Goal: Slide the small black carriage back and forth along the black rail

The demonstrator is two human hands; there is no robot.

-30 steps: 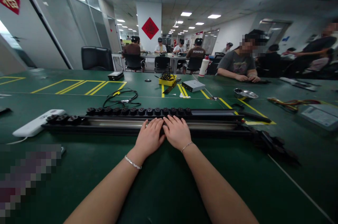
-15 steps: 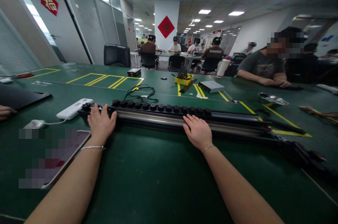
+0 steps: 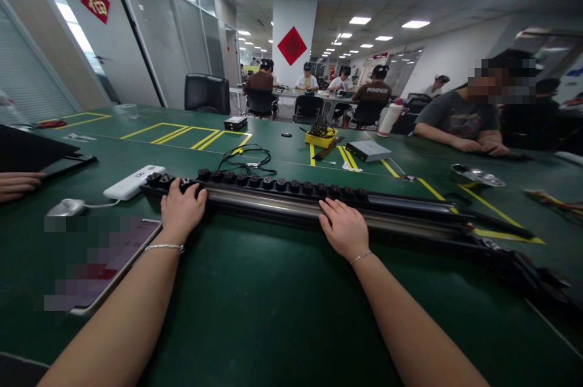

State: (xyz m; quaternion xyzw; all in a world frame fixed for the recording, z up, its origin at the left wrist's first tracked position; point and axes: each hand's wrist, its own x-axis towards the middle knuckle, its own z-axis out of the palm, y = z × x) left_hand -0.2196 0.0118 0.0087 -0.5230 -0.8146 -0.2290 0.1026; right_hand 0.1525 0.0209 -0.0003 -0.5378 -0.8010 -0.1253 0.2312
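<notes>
A long black bar with a shiny metal strip (image 3: pixel 264 201) lies across the green table, a row of black round pieces (image 3: pixel 294 186) along its far side. My left hand (image 3: pixel 182 211) rests on the bar near its left end, fingers apart over the edge. My right hand (image 3: pixel 345 228) lies on the middle of the bar, fingers stretched out across the metal strip. Neither hand is wrapped round the bar. Below and left of my left hand is a tablet-like device (image 3: pixel 113 259), partly blurred out.
A white power strip (image 3: pixel 134 182), a black cable (image 3: pixel 246 159), a yellow box with wires (image 3: pixel 321 136), a grey box (image 3: pixel 368 150) and a metal dish (image 3: pixel 477 175) lie around. Another person's hand (image 3: pixel 18 185) is at the left; a person (image 3: pixel 460 119) sits at the right.
The view has shifted slightly, so the table things appear a little further right. My left hand's fingers have bent somewhat on the bar. The other person's hand at the left shows more.
</notes>
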